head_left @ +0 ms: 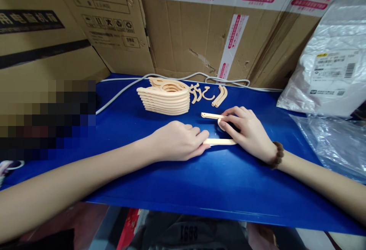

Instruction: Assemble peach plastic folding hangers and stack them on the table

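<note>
My left hand (pixel 184 141) pinches one end of a cream plastic hanger arm (pixel 220 142) just above the table. The far end of that arm runs under my right hand (pixel 247 129), which is closed around a second straight arm (pixel 211 116) and a small curved piece (pixel 220 124). How these pieces join is hidden by my right fingers. Behind my hands sits a neat stack of cream folding hangers (pixel 166 103). To its right lie loose hanger hooks (pixel 208 94) and a pair of bent hanger arms (pixel 219 96).
The blue tabletop (pixel 177 189) is backed by large cardboard boxes (pixel 194 32). A white cable (pixel 126 89) runs along the back. At right are a white plastic parcel bag (pixel 328 63) and clear plastic wrap (pixel 337 143). A blurred-out patch covers the left side.
</note>
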Tool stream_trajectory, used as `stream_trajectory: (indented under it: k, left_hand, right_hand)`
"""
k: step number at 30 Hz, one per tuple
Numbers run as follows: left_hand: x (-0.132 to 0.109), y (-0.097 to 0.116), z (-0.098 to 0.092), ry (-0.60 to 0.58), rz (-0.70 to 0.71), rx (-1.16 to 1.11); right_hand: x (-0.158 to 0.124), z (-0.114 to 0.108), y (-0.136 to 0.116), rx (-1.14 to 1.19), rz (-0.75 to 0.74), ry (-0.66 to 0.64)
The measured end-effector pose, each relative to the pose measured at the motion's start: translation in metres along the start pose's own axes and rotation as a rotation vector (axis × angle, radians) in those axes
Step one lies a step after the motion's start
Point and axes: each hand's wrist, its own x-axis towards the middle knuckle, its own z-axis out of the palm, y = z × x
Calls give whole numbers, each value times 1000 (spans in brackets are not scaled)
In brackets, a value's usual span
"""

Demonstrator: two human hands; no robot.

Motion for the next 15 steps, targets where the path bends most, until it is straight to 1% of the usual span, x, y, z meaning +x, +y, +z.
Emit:
stream_trajectory:
  k: [2, 4, 7, 9, 10, 12, 15]
  left_hand:
    - [-1, 0, -1, -15, 37, -50]
    - [0, -1, -4, -58, 78, -128]
    - [2, 0, -10, -176, 151, -237]
    - [4, 0, -14, -255, 189, -260]
    - [5, 1, -16, -276, 202, -258]
    - [7, 0, -18, -255, 216, -246]
    - [8, -2, -16, -140, 211, -218]
  right_hand:
    - [0, 0, 0, 8, -9, 3]
    - [0, -1, 0, 7, -16, 3]
    - [0, -1, 0, -2, -24, 2]
    - [0, 0, 0, -7, -30, 3]
    - [0, 0, 1, -10, -30, 3]
    - [-1, 0, 1, -15, -30, 1]
    - [0, 1, 1, -21, -30, 8]
